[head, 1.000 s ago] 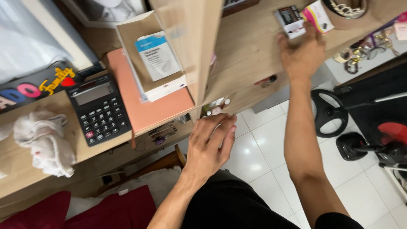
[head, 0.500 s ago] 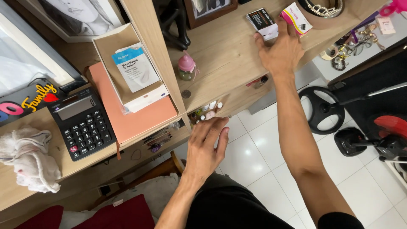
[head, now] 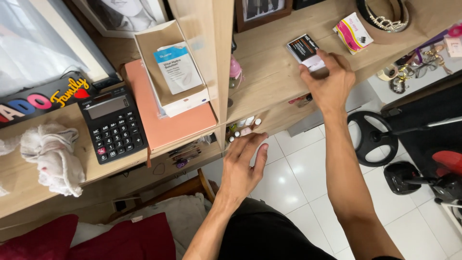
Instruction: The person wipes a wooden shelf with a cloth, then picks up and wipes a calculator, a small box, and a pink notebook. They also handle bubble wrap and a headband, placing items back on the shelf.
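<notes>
We note the right hand [head: 328, 83] reaching up onto the wooden shelf [head: 269, 67], fingers curled, thumb and fingertips on the near edge of a small black-and-white card box [head: 305, 49]. The box lies flat on the shelf at 11 o'clock from that hand. Contact seems to be a light pinch, though the palm hides the grip, so we cannot tell if the box is lifted.

The left hand [head: 243, 166] hovers palm down, fingers spread wide, holding nothing. Its fingertips sit just below a row of small bottles [head: 243, 127] on the lower shelf, at 12 o'clock from the hand.

A pink-and-white packet [head: 352, 32] lies at 1 o'clock from the right hand, apart from the box. A black calculator [head: 113, 127] rests at 9 o'clock, beside a salmon notebook [head: 168, 120].
</notes>
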